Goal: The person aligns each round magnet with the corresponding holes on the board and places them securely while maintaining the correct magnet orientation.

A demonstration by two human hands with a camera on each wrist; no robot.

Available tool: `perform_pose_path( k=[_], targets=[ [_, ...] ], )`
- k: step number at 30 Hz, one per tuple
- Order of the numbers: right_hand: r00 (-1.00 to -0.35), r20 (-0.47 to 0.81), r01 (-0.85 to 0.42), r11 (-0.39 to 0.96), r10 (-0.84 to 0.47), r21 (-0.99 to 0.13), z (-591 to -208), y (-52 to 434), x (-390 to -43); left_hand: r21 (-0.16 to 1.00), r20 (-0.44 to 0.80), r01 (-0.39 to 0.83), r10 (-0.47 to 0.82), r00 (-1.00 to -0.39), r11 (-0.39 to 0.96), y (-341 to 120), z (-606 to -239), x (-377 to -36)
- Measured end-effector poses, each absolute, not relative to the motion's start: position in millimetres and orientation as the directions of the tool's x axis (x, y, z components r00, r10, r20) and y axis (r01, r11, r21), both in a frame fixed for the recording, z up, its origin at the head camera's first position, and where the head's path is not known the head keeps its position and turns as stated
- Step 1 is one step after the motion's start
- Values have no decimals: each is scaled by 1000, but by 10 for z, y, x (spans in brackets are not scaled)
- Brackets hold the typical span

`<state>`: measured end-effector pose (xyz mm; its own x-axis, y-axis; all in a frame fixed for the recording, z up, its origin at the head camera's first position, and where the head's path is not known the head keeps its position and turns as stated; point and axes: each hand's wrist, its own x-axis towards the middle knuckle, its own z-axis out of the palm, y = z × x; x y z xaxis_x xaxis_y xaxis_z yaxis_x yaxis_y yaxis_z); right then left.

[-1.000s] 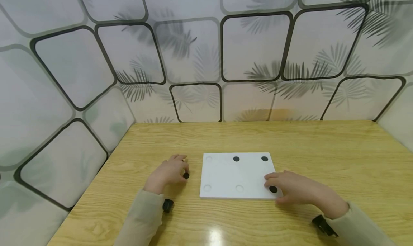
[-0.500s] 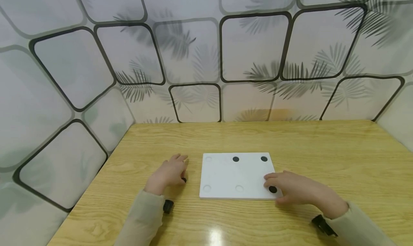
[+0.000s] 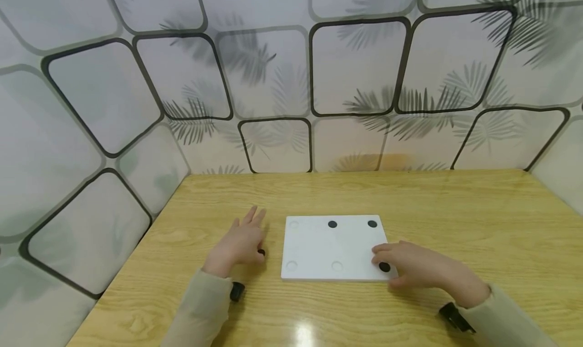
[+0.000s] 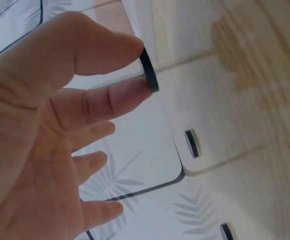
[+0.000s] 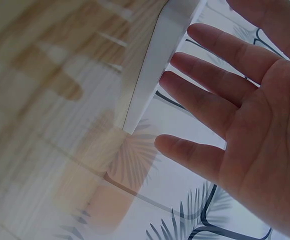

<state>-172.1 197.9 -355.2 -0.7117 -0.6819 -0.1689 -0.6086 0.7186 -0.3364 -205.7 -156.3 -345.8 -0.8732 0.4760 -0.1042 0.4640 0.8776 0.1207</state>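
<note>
A white board [image 3: 319, 246] lies flat on the wooden table [image 3: 455, 210]. Black discs sit in its far middle [image 3: 332, 224] and far right [image 3: 372, 224] recesses, and a third disc [image 3: 384, 267] is at the near right corner. My left hand [image 3: 239, 243] rests left of the board and pinches a black disc [image 4: 149, 70] between thumb and index finger, with the other fingers stretched out. My right hand [image 3: 410, 266] lies on the board's near right corner with straight fingers [image 5: 210, 95], beside the third disc.
Three round recesses on the board, such as the near middle one [image 3: 337, 265], hold nothing. Patterned wall panels [image 3: 273, 84] close in the table at the back and left. Black wrist cameras [image 3: 236, 291] sit on both sleeves.
My left hand has straightened its outer fingers forward while keeping the disc pinched. The right hand and the board have stayed put.
</note>
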Motion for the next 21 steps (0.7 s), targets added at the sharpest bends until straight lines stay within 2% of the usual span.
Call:
perform_pose_path(
  k=[12, 21],
  targets=[
    [-706, -160, -618, 710, -690, -337, -3532, 1967, -1715, 76, -81, 555, 560, -825, 828, -1258, -3348, -1995],
    [-707, -175, -609, 716, -685, -341, -3529, 1981, -1710, 47, -111, 603, 605, -789, 796, -929, -3280, -1954]
  ],
)
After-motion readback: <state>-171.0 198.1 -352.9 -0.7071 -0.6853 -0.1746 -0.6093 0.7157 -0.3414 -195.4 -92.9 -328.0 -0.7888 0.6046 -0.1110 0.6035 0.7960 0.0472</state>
